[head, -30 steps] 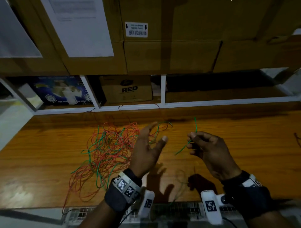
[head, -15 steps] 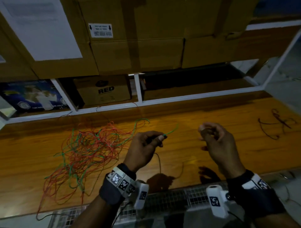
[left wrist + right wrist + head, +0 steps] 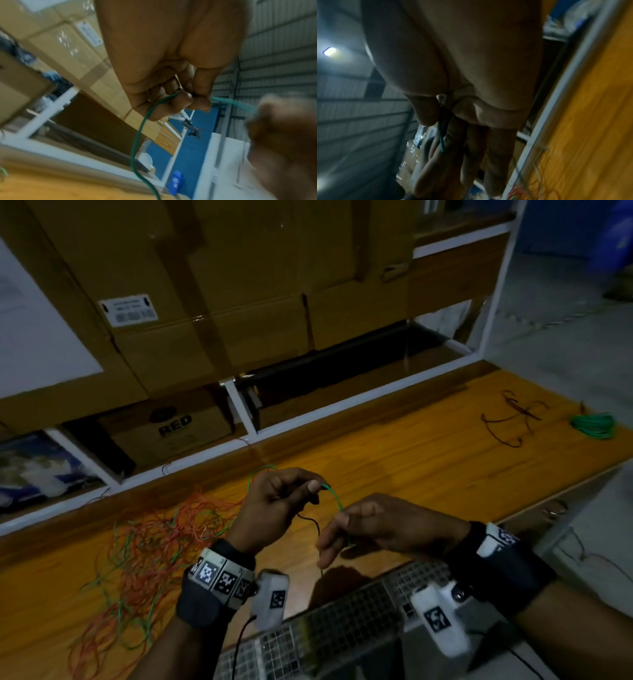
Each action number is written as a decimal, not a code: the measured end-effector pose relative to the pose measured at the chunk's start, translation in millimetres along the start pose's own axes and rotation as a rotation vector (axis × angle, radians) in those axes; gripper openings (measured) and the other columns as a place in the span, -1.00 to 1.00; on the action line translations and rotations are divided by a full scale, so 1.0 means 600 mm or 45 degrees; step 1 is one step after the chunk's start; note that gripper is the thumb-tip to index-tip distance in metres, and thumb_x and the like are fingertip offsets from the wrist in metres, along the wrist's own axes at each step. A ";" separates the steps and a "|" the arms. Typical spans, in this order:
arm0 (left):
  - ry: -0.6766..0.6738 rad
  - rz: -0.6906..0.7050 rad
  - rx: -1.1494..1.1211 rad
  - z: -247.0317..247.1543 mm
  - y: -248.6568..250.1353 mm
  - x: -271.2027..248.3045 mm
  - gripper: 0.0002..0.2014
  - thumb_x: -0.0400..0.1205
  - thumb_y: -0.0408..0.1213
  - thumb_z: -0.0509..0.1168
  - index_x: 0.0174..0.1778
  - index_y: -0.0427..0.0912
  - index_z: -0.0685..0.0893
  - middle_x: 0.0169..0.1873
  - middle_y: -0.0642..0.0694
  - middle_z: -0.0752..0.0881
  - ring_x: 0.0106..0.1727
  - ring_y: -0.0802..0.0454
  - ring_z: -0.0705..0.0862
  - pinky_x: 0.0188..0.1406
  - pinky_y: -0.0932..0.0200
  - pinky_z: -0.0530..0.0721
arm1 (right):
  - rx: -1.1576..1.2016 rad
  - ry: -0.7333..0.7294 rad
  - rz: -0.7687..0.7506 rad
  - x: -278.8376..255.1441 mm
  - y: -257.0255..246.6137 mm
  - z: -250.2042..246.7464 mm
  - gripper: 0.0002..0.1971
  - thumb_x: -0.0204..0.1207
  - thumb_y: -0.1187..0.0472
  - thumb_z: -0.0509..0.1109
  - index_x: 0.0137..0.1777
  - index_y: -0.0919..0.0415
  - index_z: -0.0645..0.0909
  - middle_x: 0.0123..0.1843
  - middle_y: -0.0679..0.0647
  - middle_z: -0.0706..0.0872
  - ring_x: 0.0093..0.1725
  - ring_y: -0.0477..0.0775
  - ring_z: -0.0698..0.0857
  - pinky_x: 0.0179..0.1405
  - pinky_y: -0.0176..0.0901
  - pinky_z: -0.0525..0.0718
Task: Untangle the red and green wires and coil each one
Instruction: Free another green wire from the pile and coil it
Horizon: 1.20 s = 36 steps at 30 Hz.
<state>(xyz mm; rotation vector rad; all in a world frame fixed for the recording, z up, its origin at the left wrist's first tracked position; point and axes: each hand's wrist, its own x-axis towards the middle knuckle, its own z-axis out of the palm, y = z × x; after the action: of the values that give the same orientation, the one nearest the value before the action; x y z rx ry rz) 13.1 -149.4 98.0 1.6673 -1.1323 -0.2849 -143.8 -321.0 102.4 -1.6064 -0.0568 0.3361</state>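
Nearest the viewer, a metal wire-mesh panel (image 3: 346, 614) with a fine square grid runs along the front edge of the wooden worktop (image 3: 428, 474). Both wrists carry dark fabric bands with printed square markers and white plastic camera housings.

Just above the mesh, the two hands are raised off the worktop and close together. The left hand (image 3: 274, 505) is curled, with thumb and forefinger pinching the green wire (image 3: 334, 497). The left wrist view confirms this: the thin, round, smooth-sheathed wire enters the closed fingers (image 3: 181, 100) and drops away in a long curve. A short arc of wire spans the gap to the right hand (image 3: 380, 525), which pinches it between thumb and forefinger; its other fingers extend loosely downward. In the right wrist view a short green length (image 3: 441, 136) protrudes beside the thumb.

To the left of the hands, the tangled bundle (image 3: 150, 553) lies on the worktop. It consists of many loose, overlapping loops of red wire (image 3: 191, 518) mixed with green strands, spread flat with no ordered shape. A green loop rises from it behind the left hand.

The worktop is glossy, orange-brown and wood-grained. At its far right lie a small dark wire scrap (image 3: 510, 419) and a compact coil of green wire (image 3: 594, 424), well apart from the bundle.

Behind stands a white-framed shelf (image 3: 239, 405) holding matt cardboard boxes (image 3: 219, 302) sealed with brown tape, one printed "RED" (image 3: 174, 424).
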 end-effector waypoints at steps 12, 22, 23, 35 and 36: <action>-0.073 -0.213 -0.711 0.055 -0.036 -0.036 -0.92 0.55 -0.09 0.57 -0.13 0.01 0.89 -0.31 -0.09 0.79 -0.25 -0.06 0.77 -0.16 -0.03 0.82 | 0.978 0.214 -0.506 0.022 -0.095 0.068 -0.53 0.79 0.11 0.09 0.53 0.40 0.50 0.39 0.31 0.73 0.40 0.26 0.72 0.28 0.16 0.78; 0.075 -0.285 -0.460 0.066 -0.045 -0.113 -0.69 0.73 -0.17 0.39 -0.15 -0.36 0.83 -0.61 -0.07 0.51 -0.60 0.07 0.40 -0.44 0.26 0.44 | -0.197 0.990 -0.449 0.018 -0.030 -0.023 -0.67 0.83 0.00 0.16 0.41 0.08 0.65 0.35 -0.09 0.78 0.43 -0.15 0.67 0.52 0.06 0.58; 0.098 -0.251 -0.327 0.058 -0.040 -0.108 -0.72 0.73 -0.16 0.40 -0.14 -0.30 0.85 -0.60 0.03 0.55 -0.57 0.12 0.42 -0.42 0.24 0.42 | -0.452 0.946 -0.382 0.020 -0.015 -0.025 -0.69 0.83 -0.04 0.17 0.37 0.00 0.68 0.33 -0.17 0.77 0.41 -0.23 0.66 0.48 -0.03 0.59; 0.305 -0.033 0.218 0.052 0.030 -0.011 -0.85 0.69 -0.10 0.45 -0.02 -0.06 0.87 -0.14 0.14 0.83 -0.09 0.12 0.80 -0.16 -0.09 0.76 | -0.007 0.258 -0.155 -0.012 0.007 -0.054 -0.63 0.81 0.07 0.09 0.37 0.19 0.65 0.09 0.15 0.88 0.14 0.11 0.84 0.25 0.14 0.76; 0.307 -0.010 0.242 0.057 0.031 -0.006 -0.84 0.69 -0.08 0.45 -0.02 -0.06 0.88 -0.15 0.14 0.82 -0.10 0.13 0.78 -0.16 -0.05 0.75 | -0.069 0.211 -0.161 -0.017 0.006 -0.064 -0.64 0.80 0.07 0.11 0.36 0.19 0.66 0.11 0.13 0.87 0.14 0.08 0.84 0.25 0.09 0.76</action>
<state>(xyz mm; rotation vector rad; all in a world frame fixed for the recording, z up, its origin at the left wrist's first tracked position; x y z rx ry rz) -21.7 -168.0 98.3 1.8179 -0.9952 0.0210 -144.7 -361.1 101.8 -1.6706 -0.0408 0.1040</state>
